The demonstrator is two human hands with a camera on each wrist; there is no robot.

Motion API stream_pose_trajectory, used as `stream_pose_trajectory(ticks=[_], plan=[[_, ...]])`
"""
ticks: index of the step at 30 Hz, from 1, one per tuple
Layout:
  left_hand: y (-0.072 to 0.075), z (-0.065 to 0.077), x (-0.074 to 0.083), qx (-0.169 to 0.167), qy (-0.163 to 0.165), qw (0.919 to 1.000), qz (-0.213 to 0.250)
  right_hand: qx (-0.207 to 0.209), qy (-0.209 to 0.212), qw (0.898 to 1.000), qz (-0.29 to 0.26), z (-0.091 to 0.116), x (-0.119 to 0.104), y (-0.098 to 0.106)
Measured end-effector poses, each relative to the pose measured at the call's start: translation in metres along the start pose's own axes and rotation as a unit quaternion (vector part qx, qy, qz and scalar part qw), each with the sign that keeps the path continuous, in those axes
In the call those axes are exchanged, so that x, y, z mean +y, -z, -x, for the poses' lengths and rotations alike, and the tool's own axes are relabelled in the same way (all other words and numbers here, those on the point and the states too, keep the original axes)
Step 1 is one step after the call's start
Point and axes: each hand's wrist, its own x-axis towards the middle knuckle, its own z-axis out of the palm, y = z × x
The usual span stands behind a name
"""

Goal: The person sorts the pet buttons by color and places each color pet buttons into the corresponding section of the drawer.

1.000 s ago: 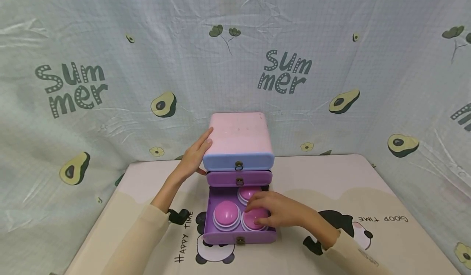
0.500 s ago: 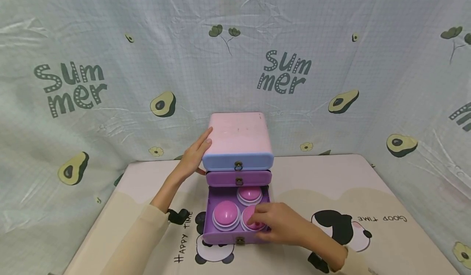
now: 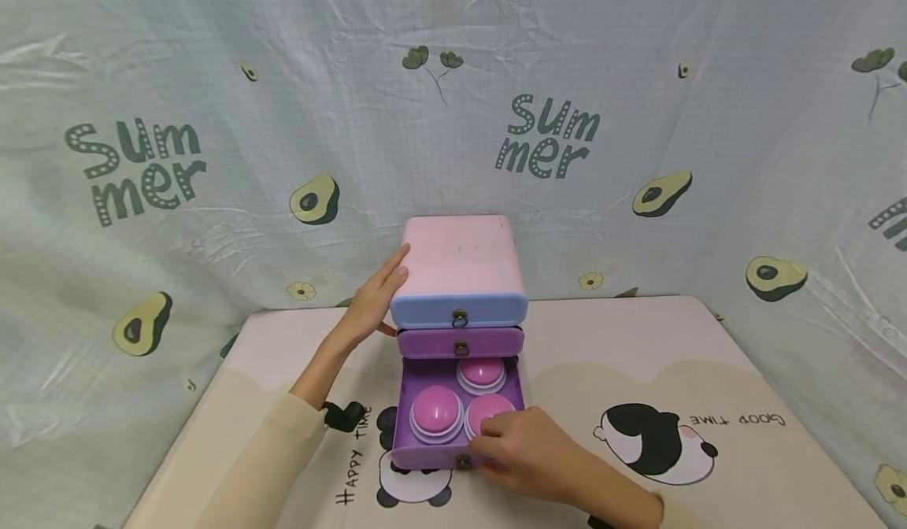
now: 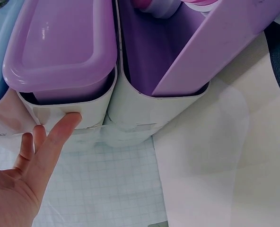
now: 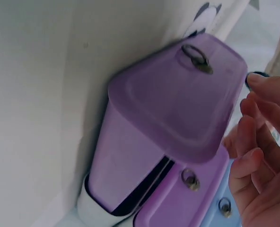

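Note:
A small drawer cabinet with a pink top stands at the back middle of the table. Its bottom purple drawer is pulled out. Inside lie three round pink domes with white bases, like push buttons: one front left, one front right and one behind. My left hand rests on the cabinet's left side, fingers stretched out; the left wrist view shows a fingertip against the white casing. My right hand is at the drawer front's right part, fingers loosely bent and holding nothing.
Above the pulled-out drawer are a closed purple drawer and a blue one, each with a ring pull. The table's cover has panda prints. A sheet with avocado prints hangs behind and at both sides.
My right hand has come off the front right dome and drawn back toward me to the drawer's front edge. The left hand, cabinet and drawer stay as they were.

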Motion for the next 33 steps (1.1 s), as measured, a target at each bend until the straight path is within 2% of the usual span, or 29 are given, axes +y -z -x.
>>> stream_pose_trajectory(ticks=[8, 21, 28, 33], plan=[[0.0, -0.001, 0.001, 0.001, -0.003, 1.0, 0.0, -0.043, -0.017, 0.999, 0.012, 0.002, -0.014, -0.008], [0.0, 0.002, 0.001, 0.0, 0.004, 1.0, 0.0, -0.031, -0.026, 0.995, 0.094, 0.003, -0.029, -0.025], [0.002, 0.022, 0.039, -0.022, 0.015, 0.9996, 0.005, -0.044, -0.039, 0.994, 0.088, 0.003, -0.033, -0.029], [0.003, 0.022, 0.04, -0.022, 0.014, 0.9997, 0.003, -0.049, -0.043, 0.994, 0.089, 0.004, -0.034, -0.03]])
